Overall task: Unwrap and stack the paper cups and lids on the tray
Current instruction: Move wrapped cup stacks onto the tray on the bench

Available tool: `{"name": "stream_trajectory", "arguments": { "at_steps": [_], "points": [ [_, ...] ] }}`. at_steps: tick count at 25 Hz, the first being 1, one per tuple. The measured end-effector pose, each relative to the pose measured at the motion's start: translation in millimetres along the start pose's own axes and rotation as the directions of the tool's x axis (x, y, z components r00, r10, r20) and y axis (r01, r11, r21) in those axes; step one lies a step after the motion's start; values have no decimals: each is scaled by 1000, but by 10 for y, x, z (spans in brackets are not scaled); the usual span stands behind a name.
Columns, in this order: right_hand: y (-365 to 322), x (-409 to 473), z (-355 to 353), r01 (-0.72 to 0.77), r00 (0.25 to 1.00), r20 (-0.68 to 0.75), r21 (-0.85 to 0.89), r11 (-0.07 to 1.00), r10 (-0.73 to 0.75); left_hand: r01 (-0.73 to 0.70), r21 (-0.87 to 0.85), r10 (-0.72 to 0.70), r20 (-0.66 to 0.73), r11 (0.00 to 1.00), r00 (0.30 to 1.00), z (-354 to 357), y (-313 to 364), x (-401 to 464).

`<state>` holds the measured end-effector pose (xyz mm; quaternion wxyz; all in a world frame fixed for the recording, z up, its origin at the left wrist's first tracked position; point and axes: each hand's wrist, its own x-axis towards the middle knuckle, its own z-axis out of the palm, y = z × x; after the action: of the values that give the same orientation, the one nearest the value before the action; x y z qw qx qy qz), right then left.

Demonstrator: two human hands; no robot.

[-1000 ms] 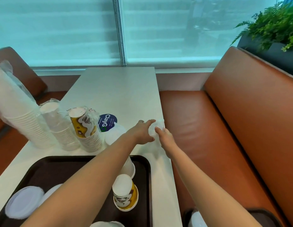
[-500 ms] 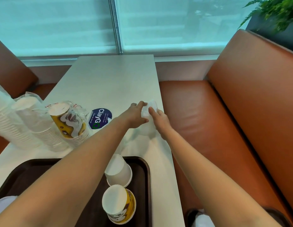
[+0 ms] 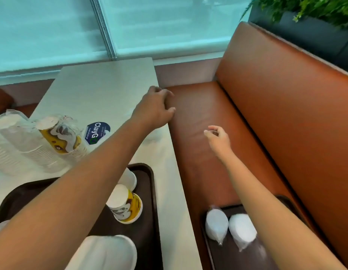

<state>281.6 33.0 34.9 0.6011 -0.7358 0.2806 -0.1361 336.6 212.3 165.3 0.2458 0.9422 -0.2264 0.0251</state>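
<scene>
A brown tray [image 3: 149, 191] lies on the white table [image 3: 107, 90]. On it stand an upturned yellow printed cup [image 3: 126, 207], an upturned white cup [image 3: 129, 179] and white lids [image 3: 107, 252] at the near edge. Wrapped cup stacks lean at the left: a yellow printed one [image 3: 60, 135] and white ones [image 3: 17, 145]. My left hand [image 3: 155, 106] rests at the table's right edge with fingers loosely bent, nothing visible in it. My right hand [image 3: 218, 137] hovers over the bench with relaxed fingers and holds nothing. Faint clear wrap [image 3: 155, 138] lies on the table below my left wrist.
An orange bench [image 3: 198, 106] runs along the table's right side. A second dark tray [image 3: 237, 256] on it carries two wrapped lid bundles [image 3: 217, 224]. A blue ClayGo sticker [image 3: 97, 132] is on the tabletop. A planter [image 3: 305, 20] stands behind the backrest.
Both hands let go of the crumpled clear wrap that they held together. My right hand moved right, out over the bench. My left hand moved farther along the table edge.
</scene>
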Motion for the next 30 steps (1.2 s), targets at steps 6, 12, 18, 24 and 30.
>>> {"name": "stream_trajectory", "arguments": {
  "at_steps": [6,12,18,24,30],
  "points": [
    [998,-691,-1019,-240,968,-99,-77,968,232,-63,-147,108,316,987,943,836,1029,-764],
    [1974,-1212,-1728,-462,882,-164,-116,879,442,194,-127,-68,645,973,761,2058,1359,-1413],
    [2835,-1385,-1940,-584,812,-134,-188,790,569,295,-83,-154,702,952,695,3198,1393,-1815],
    [3403,-1384,-1746,-582,805,-15,-214,784,593,286,75,-253,705,955,662,3953,1171,-1822],
    [3629,-1325,-1508,-567,823,51,27,823,565,369,42,-280,732,928,621,4285,1067,-1942]
  ]
}}
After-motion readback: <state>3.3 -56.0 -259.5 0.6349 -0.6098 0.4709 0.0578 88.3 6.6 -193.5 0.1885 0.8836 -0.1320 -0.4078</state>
